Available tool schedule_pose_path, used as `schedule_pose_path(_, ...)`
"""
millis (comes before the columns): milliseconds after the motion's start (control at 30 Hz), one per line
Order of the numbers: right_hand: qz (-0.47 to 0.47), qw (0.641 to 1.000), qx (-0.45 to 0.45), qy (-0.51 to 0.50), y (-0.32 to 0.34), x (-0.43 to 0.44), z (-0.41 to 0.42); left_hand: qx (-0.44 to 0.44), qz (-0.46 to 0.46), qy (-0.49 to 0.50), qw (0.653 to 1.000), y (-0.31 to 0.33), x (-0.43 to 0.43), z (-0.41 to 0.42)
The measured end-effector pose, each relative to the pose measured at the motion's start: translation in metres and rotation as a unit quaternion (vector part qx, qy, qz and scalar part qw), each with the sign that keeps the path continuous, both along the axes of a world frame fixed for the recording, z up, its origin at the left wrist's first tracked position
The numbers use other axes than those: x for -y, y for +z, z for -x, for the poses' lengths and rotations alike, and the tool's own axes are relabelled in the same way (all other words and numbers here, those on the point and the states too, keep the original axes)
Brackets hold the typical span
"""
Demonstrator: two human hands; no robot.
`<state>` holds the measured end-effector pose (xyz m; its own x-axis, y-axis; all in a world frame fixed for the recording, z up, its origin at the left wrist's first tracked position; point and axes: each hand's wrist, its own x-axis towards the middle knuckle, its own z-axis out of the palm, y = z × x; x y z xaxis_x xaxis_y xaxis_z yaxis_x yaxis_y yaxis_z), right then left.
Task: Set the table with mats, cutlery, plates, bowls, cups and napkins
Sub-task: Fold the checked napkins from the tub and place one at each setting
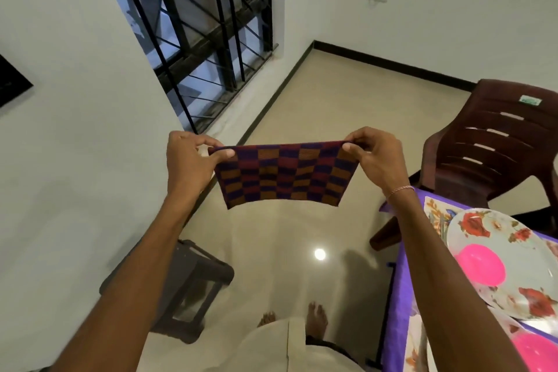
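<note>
**Checked napkin held taut over open floor beside laid table**

A person's left hand (193,157) and right hand (374,154) stretch a folded cloth napkin, checked in purple, maroon and orange (287,175), in mid-air, well clear of every surface. Each hand pinches one top corner between thumb and fingertips; the folded top edge runs straight between them, and the lower edge hangs free with a slight curve. A thin pink bracelet (400,190) circles the right wrist.

Beneath the napkin lies bare, glossy beige floor tile (332,118), open all the way to the far wall's black skirting. At left, a white wall (75,130) and a black-barred window (205,33) border that space; a dark plastic stool (193,287) stands near the wall at lower left.

At right, the corner of a table under a purple cloth (398,296) juts in, its edge just beside the right forearm. On it rests a white floral-print plate (513,248) holding a bright pink plastic bowl (480,266); a second pink bowl (534,350) shows at the near right corner. A dark brown slatted plastic chair (495,142) stands at the table's far end.
</note>
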<state>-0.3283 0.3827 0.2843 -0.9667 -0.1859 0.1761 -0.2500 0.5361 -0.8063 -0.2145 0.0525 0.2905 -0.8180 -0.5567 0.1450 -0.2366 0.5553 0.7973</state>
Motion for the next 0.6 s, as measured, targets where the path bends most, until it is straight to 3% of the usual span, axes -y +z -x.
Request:
schedule_pose_path(100, 0.058, 0.996, 0.009, 0.072, 0.017, 0.007, 0.015, -0.024, -0.035, -0.027, 0.999, 0.022, 0.004, 0.008)
schedule_pose_path(200, -0.032, 0.971, -0.061, 0.228, 0.03, 0.011, 0.029, -0.053, -0.017, -0.021, 0.998, 0.038, 0.004, 0.013)
schedule_pose_path(300, -0.173, 0.921, -0.08, 0.34, 0.044, 0.023, 0.037, -0.067, -0.012, 0.002, 0.998, 0.051, 0.004, 0.017)
schedule_pose_path(467, -0.323, 0.849, -0.039, 0.417, 0.058, 0.05, 0.037, -0.062, 0.005, 0.003, 0.998, 0.067, -0.005, 0.025)
schedule_pose_path(600, -0.319, 0.853, 0.014, 0.413, 0.061, 0.062, 0.037, -0.055, 0.021, -0.002, 0.998, 0.068, -0.014, 0.026)
